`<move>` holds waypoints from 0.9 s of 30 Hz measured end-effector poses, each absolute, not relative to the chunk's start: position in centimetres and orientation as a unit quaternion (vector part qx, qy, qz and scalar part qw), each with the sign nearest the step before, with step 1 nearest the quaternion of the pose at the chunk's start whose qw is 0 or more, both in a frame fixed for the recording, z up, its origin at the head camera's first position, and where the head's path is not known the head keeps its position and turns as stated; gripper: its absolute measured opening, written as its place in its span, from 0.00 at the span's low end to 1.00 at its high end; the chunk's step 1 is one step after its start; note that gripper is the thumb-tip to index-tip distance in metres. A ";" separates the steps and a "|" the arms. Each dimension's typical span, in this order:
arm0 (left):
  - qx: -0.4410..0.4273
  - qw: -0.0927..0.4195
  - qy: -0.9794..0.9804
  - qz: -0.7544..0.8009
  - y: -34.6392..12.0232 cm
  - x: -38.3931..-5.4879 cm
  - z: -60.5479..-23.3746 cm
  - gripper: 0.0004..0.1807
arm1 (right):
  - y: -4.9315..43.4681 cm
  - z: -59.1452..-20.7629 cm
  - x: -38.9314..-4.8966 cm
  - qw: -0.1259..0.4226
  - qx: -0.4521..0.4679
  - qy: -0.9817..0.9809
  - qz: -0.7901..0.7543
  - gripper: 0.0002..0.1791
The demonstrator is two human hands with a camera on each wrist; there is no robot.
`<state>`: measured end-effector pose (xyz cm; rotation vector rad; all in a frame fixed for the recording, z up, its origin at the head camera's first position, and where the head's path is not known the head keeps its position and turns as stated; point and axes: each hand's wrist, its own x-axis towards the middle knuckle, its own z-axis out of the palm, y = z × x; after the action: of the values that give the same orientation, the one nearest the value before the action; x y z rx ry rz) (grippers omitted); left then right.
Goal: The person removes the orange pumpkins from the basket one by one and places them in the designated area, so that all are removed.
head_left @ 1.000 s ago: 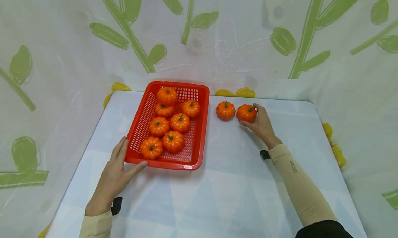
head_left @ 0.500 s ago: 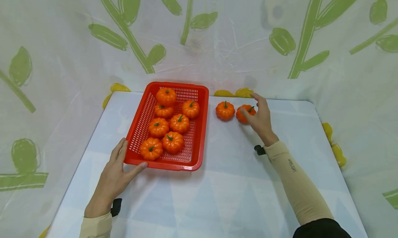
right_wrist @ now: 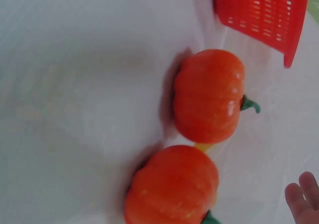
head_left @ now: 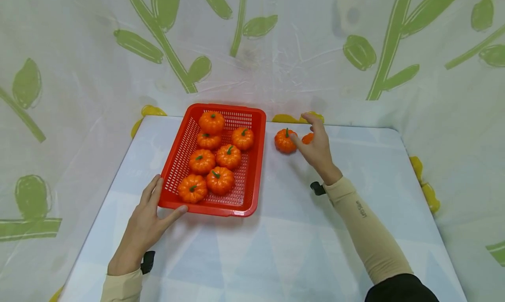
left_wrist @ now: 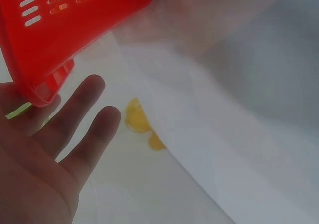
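Observation:
A red plastic basket [head_left: 252, 179] stands at the table's left half with several small orange pumpkins [head_left: 220, 180] in it. My left hand [head_left: 144, 225] rests at its near left corner, fingers along the side and thumb by the front rim. Those fingers look fairly straight in the left wrist view. To the right of the basket, two more pumpkins sit side by side on the table. My right hand [head_left: 315, 153] hovers over them with fingers spread, holding nothing. Its thumb overlaps the left pumpkin [head_left: 284, 140], and the hand hides most of the right pumpkin [right_wrist: 172, 189].
The white table [head_left: 284, 249] has pale blue triangles on its cover. Behind it hangs a pale curtain [head_left: 300, 52] with green leaves and stems. Dark wrist cameras show on both wrists.
My right hand has let go of the right pumpkin, risen off it and moved left toward the other loose pumpkin. The left hand and basket stay put.

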<state>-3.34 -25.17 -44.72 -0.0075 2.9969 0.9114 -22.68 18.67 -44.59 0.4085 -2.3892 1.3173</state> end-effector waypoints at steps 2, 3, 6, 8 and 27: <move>-0.002 0.005 0.957 0.290 -25.1 -3.3 -44.7 0.61 | 18.1 -44.3 -22.6 0.188 0.144 -0.851 0.468 0.36; -0.002 0.006 0.957 0.290 -25.1 -3.3 -44.7 0.61 | 17.8 -44.0 -22.6 0.187 0.144 -0.851 0.469 0.37; -0.005 0.008 0.957 0.289 -25.1 -3.3 -44.6 0.61 | 16.9 -43.4 -22.5 0.184 0.152 -0.844 0.481 0.37; -0.008 0.011 0.957 0.289 -25.1 -3.2 -44.5 0.61 | 16.2 -43.0 -22.4 0.179 0.156 -0.838 0.491 0.37; -0.005 0.004 0.957 0.290 -25.1 -3.2 -44.5 0.61 | 8.3 -38.5 -23.2 0.174 0.226 -0.801 0.526 0.38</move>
<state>-3.21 -25.10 -44.54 -0.0150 2.9988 0.9087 -23.16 8.26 -38.48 0.6418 -2.2712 1.4924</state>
